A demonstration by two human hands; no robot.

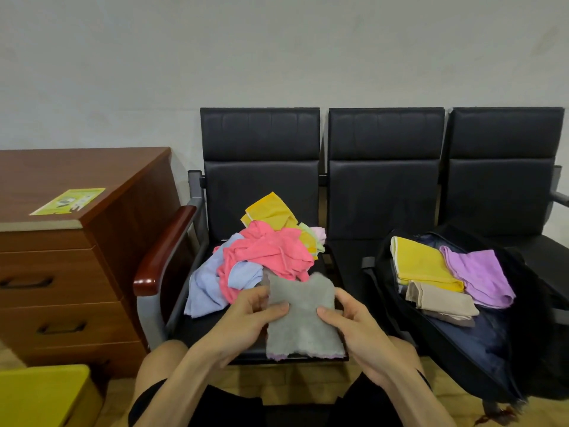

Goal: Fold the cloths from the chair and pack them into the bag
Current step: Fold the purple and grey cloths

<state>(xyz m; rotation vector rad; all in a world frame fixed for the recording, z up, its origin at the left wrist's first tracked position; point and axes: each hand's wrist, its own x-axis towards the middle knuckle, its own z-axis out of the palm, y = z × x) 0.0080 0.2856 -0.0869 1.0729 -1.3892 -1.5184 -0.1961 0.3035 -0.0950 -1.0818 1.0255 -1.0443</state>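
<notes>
done: three folded cloths, yellow towelling (425, 266), lilac (480, 278) and beige (440, 300), are lying in the open black fabric bag (523, 303), right of the right hand (354, 322).
left: crumpled pile of pink (264, 257), pale blue (209, 282) and yellow cloths (271, 211) is sitting on the black padded chair (261, 180), just beyond both hands; probably over half is remaining.
in hand: grey fleecy rectangular cloth (303, 322) is hanging between the hands, likely mid-fold.
left hand (246, 315): pinching the cloth's left edge, thumb on top.
right hand: pinching the right edge, thumb on top, palm facing inward.
</notes>
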